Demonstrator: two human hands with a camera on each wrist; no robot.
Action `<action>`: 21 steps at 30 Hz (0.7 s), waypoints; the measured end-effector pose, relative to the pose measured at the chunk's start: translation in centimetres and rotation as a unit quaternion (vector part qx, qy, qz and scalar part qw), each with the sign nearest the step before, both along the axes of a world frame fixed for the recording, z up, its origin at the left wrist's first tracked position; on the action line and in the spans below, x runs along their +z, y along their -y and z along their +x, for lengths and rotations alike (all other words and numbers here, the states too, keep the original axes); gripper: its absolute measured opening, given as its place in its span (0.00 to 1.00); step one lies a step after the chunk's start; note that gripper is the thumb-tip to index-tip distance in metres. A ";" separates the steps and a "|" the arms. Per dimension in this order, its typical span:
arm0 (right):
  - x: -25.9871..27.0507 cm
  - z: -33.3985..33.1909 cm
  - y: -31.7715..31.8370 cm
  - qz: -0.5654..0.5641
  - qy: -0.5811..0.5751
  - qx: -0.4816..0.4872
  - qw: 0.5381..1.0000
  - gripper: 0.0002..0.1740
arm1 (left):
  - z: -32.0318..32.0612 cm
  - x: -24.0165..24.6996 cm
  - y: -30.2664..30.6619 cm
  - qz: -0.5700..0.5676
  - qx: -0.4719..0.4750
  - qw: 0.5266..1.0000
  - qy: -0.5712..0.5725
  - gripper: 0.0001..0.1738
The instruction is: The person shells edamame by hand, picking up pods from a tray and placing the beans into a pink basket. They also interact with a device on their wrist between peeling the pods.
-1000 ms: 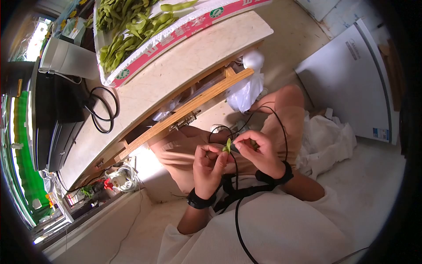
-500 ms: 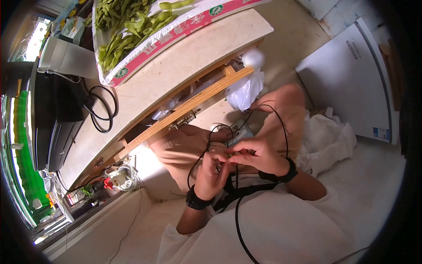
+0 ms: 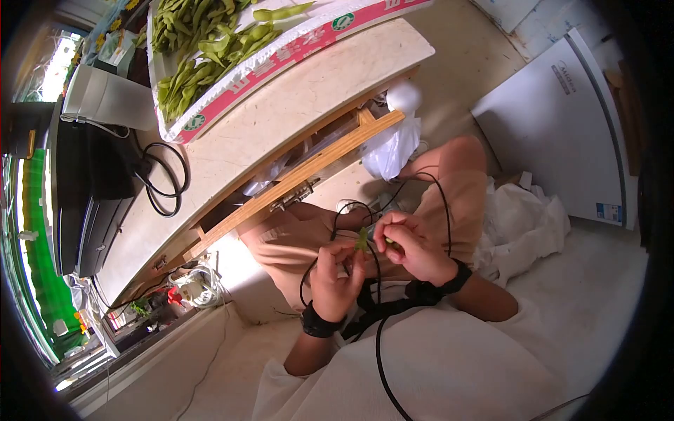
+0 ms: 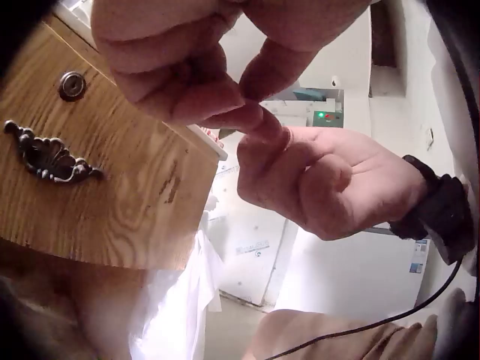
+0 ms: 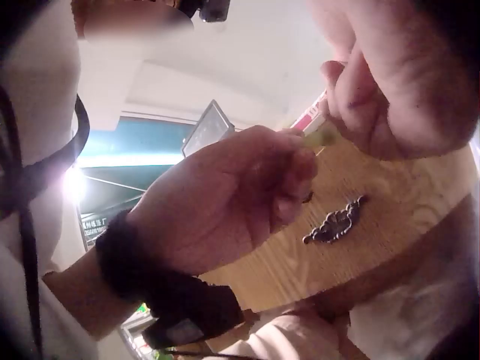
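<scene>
Green pod sits above the beige shorts, pinched between thumb and finger of the left hand. Just beside it, the right hand curls its fingers round another green bit. Beyond, an open wooden drawer juts below a table bearing a box of pods.

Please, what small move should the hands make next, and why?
Probably the right hand should move to the green pod and gently squeeze its free end. The left hand pinches this pod with one end sticking out, and the right hand is close beside it. The right hand also seems to hold a small green piece.
</scene>
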State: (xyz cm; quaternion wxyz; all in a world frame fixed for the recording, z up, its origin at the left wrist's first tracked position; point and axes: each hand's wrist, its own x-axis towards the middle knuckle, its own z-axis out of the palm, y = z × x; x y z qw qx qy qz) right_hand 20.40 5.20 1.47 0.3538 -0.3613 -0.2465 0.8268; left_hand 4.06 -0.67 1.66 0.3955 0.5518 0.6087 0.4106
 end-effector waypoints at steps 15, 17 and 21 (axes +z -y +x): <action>0.9 -0.3 -0.1 0.344 0.252 0.104 0.899 0.02 | -0.2 0.3 -0.7 -0.030 0.047 0.993 0.102 0.07; 1.0 -0.3 -0.2 0.366 0.245 0.103 0.892 0.06 | -0.5 0.2 -1.0 -0.058 0.025 0.979 0.193 0.05; 0.5 -0.2 -0.1 0.340 0.197 0.094 0.915 0.06 | -0.5 -0.4 -0.9 -0.096 0.019 0.947 0.306 0.06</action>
